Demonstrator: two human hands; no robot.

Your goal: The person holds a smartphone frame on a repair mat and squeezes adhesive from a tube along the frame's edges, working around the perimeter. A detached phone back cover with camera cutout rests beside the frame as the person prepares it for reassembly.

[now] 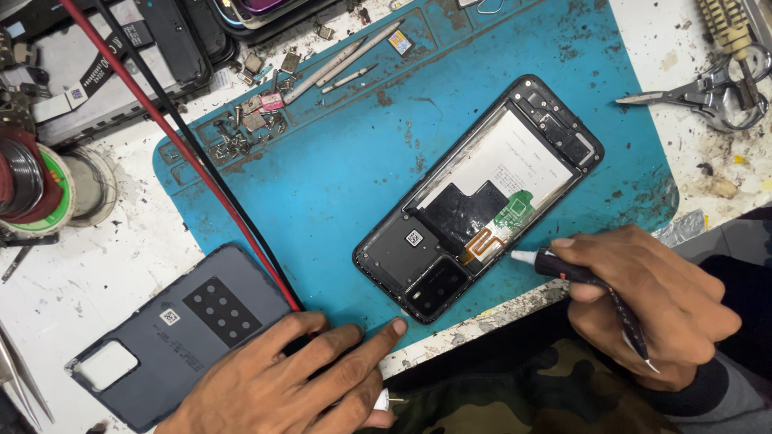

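An opened black phone [482, 193] lies face down on the blue work mat [338, 169], with its white battery, black shields and an orange flex exposed. My right hand [651, 305] grips a black glue tube with a white nozzle [555, 264]; the nozzle tip sits at the phone's lower right edge beside the orange flex. My left hand [297, 378] rests flat on the mat's near edge, fingers spread, partly over the grey back cover [173, 329], and pinches a small white cap [382, 399] under the fingers.
A red and a black cable [193, 153] run diagonally across the mat to my left hand. Small screws and metal parts [249, 128] and pens lie at the mat's top. Pliers [708, 96] sit top right, tape rolls [40, 185] left, tweezers [20, 378] bottom left.
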